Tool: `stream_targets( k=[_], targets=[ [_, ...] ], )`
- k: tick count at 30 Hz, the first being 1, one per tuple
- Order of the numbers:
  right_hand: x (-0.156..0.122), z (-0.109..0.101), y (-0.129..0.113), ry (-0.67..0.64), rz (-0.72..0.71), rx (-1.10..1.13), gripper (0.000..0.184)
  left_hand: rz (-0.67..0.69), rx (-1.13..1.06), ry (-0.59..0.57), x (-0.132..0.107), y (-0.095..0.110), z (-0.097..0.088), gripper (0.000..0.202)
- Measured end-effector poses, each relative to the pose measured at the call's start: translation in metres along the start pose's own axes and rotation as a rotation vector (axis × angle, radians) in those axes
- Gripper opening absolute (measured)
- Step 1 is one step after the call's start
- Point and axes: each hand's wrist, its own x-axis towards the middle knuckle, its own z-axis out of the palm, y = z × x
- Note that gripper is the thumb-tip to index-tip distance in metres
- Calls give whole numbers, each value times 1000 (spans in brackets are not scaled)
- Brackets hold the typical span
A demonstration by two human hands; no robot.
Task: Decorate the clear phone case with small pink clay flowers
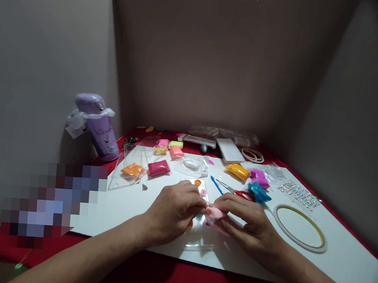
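Left to right: purple bottle (104, 131), beyond the white board (113, 211)'s left edge; left hand (176, 206), fingertips pinching the pink packet (215, 212) above the clear case (201, 238); right hand (251, 218), gripping it; hoop (318, 249), inside the right edge.

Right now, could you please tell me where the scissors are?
In the head view, the scissors lie right of centre, beyond the right hand, between the blue stick and the teal packet.

White board (113, 210) with coloured packets (158, 168) and scissors (248, 195)
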Motion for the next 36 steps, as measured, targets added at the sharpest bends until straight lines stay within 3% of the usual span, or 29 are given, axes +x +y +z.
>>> stream_targets(
  k=[6, 12, 20, 36],
  targets=[
    [0, 3, 2, 53, -110, -175, 16, -81, 33, -36, -1, 4, 0, 12],
    [0, 4, 4, 108, -221, -384, 17, -520, -365, -139, 5, 11, 0, 17],
    [0, 5, 5, 124, -252, -463, 15, -785, -615, -206, 10, 16, -3, 27],
    [1, 5, 2, 149, -335, -586, 18, -846, -702, -199, 5, 9, 5, 29]
  ],
)
